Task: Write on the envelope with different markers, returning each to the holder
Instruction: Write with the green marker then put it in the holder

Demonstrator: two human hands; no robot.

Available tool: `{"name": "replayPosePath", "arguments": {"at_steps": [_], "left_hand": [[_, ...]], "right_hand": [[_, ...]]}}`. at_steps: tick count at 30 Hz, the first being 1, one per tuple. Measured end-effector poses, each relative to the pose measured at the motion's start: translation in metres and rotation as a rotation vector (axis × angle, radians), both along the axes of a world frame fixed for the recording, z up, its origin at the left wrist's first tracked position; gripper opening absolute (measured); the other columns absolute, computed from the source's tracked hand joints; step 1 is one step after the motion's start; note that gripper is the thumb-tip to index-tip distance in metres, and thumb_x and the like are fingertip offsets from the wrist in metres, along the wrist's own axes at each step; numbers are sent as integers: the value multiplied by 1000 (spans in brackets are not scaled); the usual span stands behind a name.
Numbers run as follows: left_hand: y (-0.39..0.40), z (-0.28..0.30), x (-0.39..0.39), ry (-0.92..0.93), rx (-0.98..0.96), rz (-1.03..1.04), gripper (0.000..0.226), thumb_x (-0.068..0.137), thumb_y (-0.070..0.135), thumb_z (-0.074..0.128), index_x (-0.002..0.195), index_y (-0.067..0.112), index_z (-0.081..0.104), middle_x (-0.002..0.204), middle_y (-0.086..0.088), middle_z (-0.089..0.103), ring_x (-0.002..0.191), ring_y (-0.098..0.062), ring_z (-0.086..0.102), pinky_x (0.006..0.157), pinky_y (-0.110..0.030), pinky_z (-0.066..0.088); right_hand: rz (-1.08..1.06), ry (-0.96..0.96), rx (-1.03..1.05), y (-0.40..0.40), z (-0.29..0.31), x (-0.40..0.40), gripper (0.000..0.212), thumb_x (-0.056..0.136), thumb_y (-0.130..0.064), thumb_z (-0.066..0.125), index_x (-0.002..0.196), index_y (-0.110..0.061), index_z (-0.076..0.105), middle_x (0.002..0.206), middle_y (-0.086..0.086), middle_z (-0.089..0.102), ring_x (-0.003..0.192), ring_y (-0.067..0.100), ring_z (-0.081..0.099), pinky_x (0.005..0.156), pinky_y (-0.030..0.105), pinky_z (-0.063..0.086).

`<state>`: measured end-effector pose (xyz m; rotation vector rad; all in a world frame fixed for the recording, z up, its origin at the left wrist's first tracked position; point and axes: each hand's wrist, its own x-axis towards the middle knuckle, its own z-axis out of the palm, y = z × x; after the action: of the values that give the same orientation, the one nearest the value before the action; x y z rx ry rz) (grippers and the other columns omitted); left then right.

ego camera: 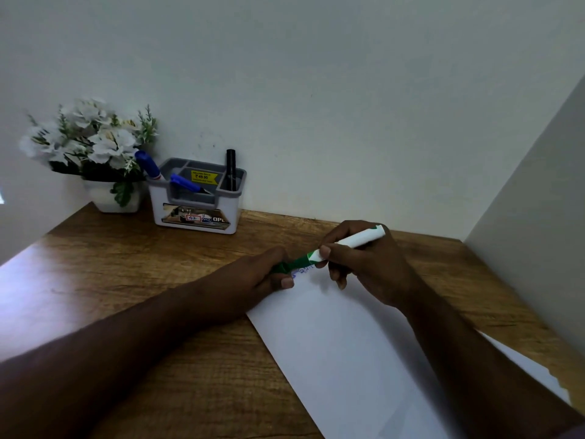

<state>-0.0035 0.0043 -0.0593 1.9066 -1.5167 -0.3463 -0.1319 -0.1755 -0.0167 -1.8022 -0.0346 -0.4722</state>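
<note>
Nearest us the white envelope (348,343) lies flat — our right hand (364,264) grips the green marker (342,245), our left hand (262,277) closes on its cap (281,267), seemingly recapping, then back to the far-left holder (196,198).

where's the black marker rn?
Head view, upper left of centre: the black marker stands upright in the right compartment of the holder, at the desk's back edge by the wall, right of the flower pot.
</note>
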Motion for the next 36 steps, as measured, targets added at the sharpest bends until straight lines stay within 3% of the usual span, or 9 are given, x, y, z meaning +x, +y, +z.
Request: {"name": "replayPosePath", "arguments": {"at_steps": [9, 14, 19, 22, 25, 28, 30, 33, 36], "left_hand": [[3, -1, 0, -59, -78, 38, 21, 94, 33, 49, 85, 51, 42, 78, 26, 49, 79, 22, 46, 64, -2, 35], [6, -3, 3, -30, -164, 136, 9, 93, 30, 51, 91, 37, 56, 81, 14, 58, 76, 3, 52, 59, -14, 37], [11, 4, 3, 144, -381, 201, 17, 90, 25, 57, 104, 35, 59, 91, 13, 65, 84, 3, 59, 67, -15, 49], [17, 8, 17, 309, -534, 362, 35, 80, 39, 65, 113, 33, 57, 110, 15, 64, 100, 7, 59, 83, -22, 52], [36, 11, 43, 266, -662, 601, 26, 81, 37, 67, 105, 31, 62, 98, 15, 68, 91, 5, 63, 75, -21, 52], [54, 9, 68, 50, -605, 777, 4, 86, 32, 64, 89, 30, 64, 81, 17, 65, 76, 4, 62, 59, -11, 42], [56, 6, 80, 32, -589, 849, 4, 87, 26, 63, 88, 23, 66, 77, 15, 62, 73, 2, 58, 57, -14, 41], [53, 3, 89, 62, -566, 893, 5, 87, 23, 63, 83, 26, 62, 75, 17, 58, 73, 3, 56, 56, -14, 39], [51, 0, 93, 79, -570, 912, 10, 85, 23, 65, 80, 30, 60, 72, 19, 57, 69, 7, 53, 51, -8, 35]], "right_hand": [[-51, 48, -144, 23, 2, 6, 9, 78, -5, 77, 80, 4, 74, 70, 20, 72, 48, 23, 64, 43, 28, 52], [-86, 39, -56, 37, -1, 13, 16, 82, -6, 73, 85, 9, 69, 69, 23, 69, 48, 22, 63, 44, 30, 54], [-94, -9, -57, 51, 10, 23, 17, 87, -11, 69, 88, 5, 64, 61, 10, 63, 46, 12, 55, 40, 23, 45], [-83, -71, 24, 56, 21, 32, 13, 89, -13, 67, 94, -2, 67, 60, 16, 61, 45, 17, 54, 39, 23, 44], [-117, -158, -283, 65, 33, 53, 29, 88, -2, 66, 115, -13, 66, 94, 13, 70, 72, 15, 63, 58, 31, 55], [-42, -187, -720, 74, 51, 87, 67, 82, 15, 60, 140, -15, 46, 132, 4, 54, 111, 8, 52, 86, 18, 47], [43, -103, -779, 81, 63, 113, 74, 81, 12, 59, 145, -21, 38, 145, 5, 45, 122, 11, 47, 95, 20, 44], [4, -85, -583, 95, 71, 148, 54, 84, -6, 66, 135, -24, 54, 135, 5, 59, 108, 12, 61, 94, 29, 52], [-111, -233, -410, 106, 71, 183, 29, 84, 1, 68, 110, -10, 71, 110, 8, 72, 93, 13, 68, 90, 32, 55]]}}
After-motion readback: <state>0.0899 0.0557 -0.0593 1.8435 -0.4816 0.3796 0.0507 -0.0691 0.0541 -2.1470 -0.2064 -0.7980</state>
